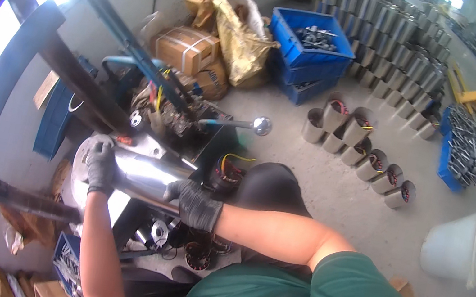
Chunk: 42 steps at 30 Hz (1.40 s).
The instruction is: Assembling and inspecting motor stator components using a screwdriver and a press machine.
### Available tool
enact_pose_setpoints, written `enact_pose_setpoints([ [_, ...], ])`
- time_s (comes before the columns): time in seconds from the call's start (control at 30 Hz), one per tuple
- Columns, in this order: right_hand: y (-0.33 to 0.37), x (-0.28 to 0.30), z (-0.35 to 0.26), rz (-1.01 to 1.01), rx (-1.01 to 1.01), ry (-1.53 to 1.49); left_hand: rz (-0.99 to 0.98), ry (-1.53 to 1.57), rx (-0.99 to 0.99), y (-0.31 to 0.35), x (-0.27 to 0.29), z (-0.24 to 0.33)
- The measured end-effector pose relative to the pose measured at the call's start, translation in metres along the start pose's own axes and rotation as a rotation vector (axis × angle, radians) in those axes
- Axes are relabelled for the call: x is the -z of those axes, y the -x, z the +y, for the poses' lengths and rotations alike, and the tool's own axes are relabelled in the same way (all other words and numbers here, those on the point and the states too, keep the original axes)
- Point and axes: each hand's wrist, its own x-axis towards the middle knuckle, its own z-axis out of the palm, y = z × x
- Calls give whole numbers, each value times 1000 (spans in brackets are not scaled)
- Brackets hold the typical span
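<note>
At the right side of the round plate [80,179]: one steel tube [149,172], bright, lying on its side, one end reaching to the plate. Left hand [100,164], dark-gloved: set over the tube's end at the plate, fingers curled down; whether they close on the metal or only press it, I cannot tell from where I stand. Right hand [194,204], likewise gloved: closed round the tube's end farther from the plate. Handling, in my judgement: smooth metal, apt to slip; best steadied from both ends, shifted slowly, without sudden twist. Fingertips are best kept from between tube and plate, the likeliest pinch. Ball-ended lever [262,126]: beyond the plate, well to its right; worth a glance before any wide swing. Wire coils [196,256]: right of the plate, on its near side; a dropped tube could damage them. Also listed: cluster of wired cans [355,133], floor, far right of the plate; blue bins [316,59], beyond the plate, rightward; white bucket [447,250], farthest right of the plate.
</note>
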Motion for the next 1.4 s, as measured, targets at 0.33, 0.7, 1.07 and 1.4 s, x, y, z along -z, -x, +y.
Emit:
enact_pose_setpoints([
  [0.33, 54, 38, -30, -172, 6, -383, -88, -294, 248, -21, 8, 37],
  [0.7, 17, 282, -151, 182, 80, 874, -68, 14, 323, -13, 19, -1],
  [1.07, 115, 506, 50, 720, -471, 1577, -78, 650, 626, -15, 3, -37],
  [1.4, 158, 609, 218, 415, -588, 1842, -143, 928, 724, -29, -29, -43],
])
